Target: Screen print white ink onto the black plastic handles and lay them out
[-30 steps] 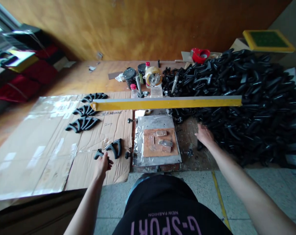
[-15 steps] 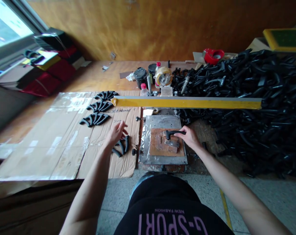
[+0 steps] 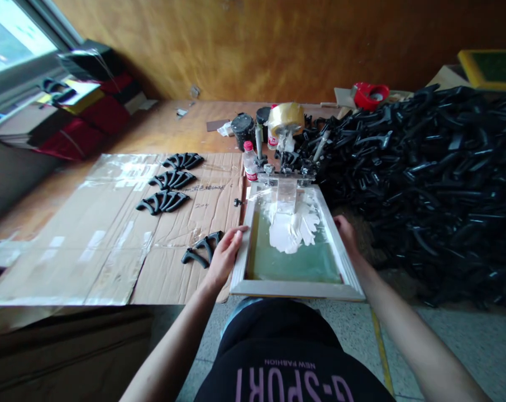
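Observation:
A screen printing frame [image 3: 242,262] with a pale metal rim lies lowered in front of me. Thick white ink [image 3: 284,231] is spread over the upper part of its green mesh. My left hand [image 3: 227,251] is closed at the left rim, fingertips against it. At the right rim is my right hand [image 3: 348,237], its fingers curled at the edge and partly hidden by the frame. Beside my left hand, a few black curved handles [image 3: 196,257] lie on the cardboard. The board under the frame is hidden.
Three rows of black handles [image 3: 163,201] lie farther back on the cardboard sheet [image 3: 89,223]. A big heap of black handles [image 3: 424,167] fills the right side. Behind the frame stand a red-capped bottle [image 3: 250,162], a dark tub [image 3: 242,128] and a tape roll [image 3: 285,117].
The frame has swung down from its raised position over the board and the handle on it. My left hand has moved right to its rim; my right hand has let go of the handle.

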Tool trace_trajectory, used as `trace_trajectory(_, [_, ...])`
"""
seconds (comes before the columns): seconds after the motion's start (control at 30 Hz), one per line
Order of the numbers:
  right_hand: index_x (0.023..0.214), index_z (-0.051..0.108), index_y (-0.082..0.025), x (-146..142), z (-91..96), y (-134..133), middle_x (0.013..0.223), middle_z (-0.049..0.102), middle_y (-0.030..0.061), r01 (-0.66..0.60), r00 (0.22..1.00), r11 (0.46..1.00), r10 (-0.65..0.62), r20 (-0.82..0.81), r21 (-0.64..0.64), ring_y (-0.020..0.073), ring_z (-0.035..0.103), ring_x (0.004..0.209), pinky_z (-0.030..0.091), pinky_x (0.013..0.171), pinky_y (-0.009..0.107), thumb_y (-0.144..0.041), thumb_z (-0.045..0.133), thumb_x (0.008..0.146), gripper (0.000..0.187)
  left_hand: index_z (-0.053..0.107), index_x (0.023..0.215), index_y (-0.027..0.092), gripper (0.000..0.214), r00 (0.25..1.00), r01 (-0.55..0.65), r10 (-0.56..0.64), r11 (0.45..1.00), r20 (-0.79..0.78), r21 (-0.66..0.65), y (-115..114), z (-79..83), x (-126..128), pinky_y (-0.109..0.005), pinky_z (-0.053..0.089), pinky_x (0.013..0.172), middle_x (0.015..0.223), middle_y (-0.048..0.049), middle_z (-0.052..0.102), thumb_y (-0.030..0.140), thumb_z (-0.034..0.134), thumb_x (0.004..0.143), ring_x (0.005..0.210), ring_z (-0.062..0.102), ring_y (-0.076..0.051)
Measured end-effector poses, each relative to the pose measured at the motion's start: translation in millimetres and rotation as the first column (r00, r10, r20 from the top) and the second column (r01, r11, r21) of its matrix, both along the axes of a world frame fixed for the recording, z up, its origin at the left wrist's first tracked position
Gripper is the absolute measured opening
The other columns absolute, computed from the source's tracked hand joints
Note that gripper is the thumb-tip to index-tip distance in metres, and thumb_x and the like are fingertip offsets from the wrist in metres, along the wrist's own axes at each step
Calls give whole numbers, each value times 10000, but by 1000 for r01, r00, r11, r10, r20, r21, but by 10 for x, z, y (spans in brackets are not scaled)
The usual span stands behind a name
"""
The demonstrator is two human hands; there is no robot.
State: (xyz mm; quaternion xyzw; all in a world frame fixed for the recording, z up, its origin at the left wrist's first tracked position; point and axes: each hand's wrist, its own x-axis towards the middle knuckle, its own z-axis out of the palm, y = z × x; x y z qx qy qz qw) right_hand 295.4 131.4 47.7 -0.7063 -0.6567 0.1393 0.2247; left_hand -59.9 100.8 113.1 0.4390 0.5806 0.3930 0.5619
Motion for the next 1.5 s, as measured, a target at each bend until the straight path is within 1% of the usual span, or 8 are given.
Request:
trace_trajectory(0.23, [1252,551,-141,-772,545,647,1307,522,185,-294,940,916,226,254,272,324,490,1170,442,942,447,-344,750,774,556,402,1478,228,692,984,60,-76,993,-164,-99,-66,-814,20,-238,457,623,833,-15,641,480,570,856,665,561,-130])
trace_trajectory(0.37, [907,619,-155,-1154,467,451,902,634,97,-507,809,862,472,351,12,235,540,906,435,788,344,-170,614,867,43,431,1459,228,677,980,73,-92,991,-175,-114,-54,-872,-3,-247,464,657,891,-30,666,505,564,856,727,595,-148])
trace_trajectory(0.63, [775,598,-168,-860,461,-75,757,594,48,-871,459,492,815,353,-3,188,512,776,363,674,298,-106,585,825,81,446,1430,187,715,996,51,-59,991,-62,-125,-82,-897,8,-272,493,695,897,-45,690,550,587,829,787,632,-175])
trace_trajectory(0.77, [817,618,-165,-946,426,-36,774,606,57,-761,618,640,665,419,107,198,507,794,355,677,309,-111,554,863,96,447,1422,181,758,1000,25,-27,987,-11,-157,-92,-800,38,-260,488,636,921,-57,702,566,619,793,741,637,-170])
trace_trajectory(0.93, [864,648,-150,-953,280,-271,794,620,72,-815,564,550,684,463,182,202,517,801,374,656,309,-95,484,908,178,451,1414,177,775,1000,5,-4,986,4,-165,-120,-688,67,-258,490,614,896,-58,703,567,641,772,726,643,-174])
trace_trajectory(1.07, [1074,655,-191,-1004,533,12,855,651,42,-714,687,688,656,311,127,195,566,835,429,694,294,-207,629,885,192,451,1421,199,752,999,11,-16,985,-30,-173,-122,-558,44,-252,490,600,904,-50,700,554,639,785,720,643,-170])
trace_trajectory(1.33, [1331,573,-224,-448,1112,954,1072,638,104,-158,978,966,125,167,205,240,593,940,452,835,367,-492,572,906,503,614,1224,181,686,989,-16,25,998,145,-61,36,230,0,-232,432,477,732,-34,671,721,382,870,559,593,-143])
trace_trajectory(1.5, [967,701,-141,55,681,747,872,686,104,36,999,999,-36,-29,9,210,593,803,444,811,364,-386,469,955,338,631,1103,178,626,930,-190,91,948,355,254,520,705,204,-238,513,595,884,-66,707,690,325,910,745,669,-152])
